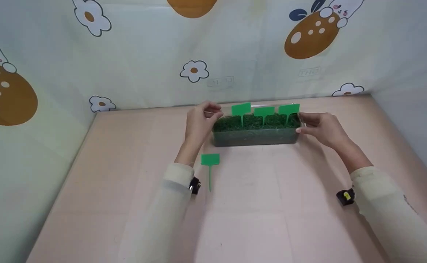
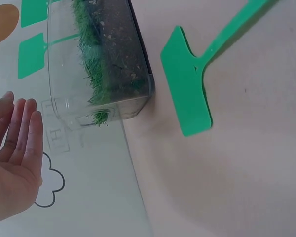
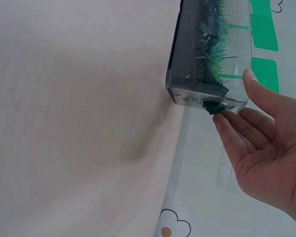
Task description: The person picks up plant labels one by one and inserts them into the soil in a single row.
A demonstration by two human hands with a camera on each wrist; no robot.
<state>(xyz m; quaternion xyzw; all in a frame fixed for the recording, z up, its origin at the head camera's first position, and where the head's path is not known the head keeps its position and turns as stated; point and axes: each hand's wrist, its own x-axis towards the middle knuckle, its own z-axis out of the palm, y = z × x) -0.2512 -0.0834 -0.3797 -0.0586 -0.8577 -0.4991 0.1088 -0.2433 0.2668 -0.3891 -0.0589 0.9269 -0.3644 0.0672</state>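
A clear plastic planter box [image 1: 255,138] of dark soil and green grass [image 1: 228,123] stands near the table's back edge. Three green plant labels stand upright in the grass, the left [image 1: 241,109], middle [image 1: 264,111] and right [image 1: 289,109]. Just off the box's left end is my left hand [image 1: 200,122], fingers loosely bent, holding nothing; the left wrist view shows a gap. At the other end, my right hand [image 1: 324,128] touches the rim with its thumb [image 3: 266,96], its fingers lightly bent by the end wall's hole. Another green plant label [image 1: 210,159] lies flat in front.
Behind the pink table surface [image 1: 250,204] rises a pale patterned cloth [image 1: 144,62], close to the back of the box. A similar cloth hangs along the left side. Both sleeved forearms reach in over the table, each wearing a small black camera.
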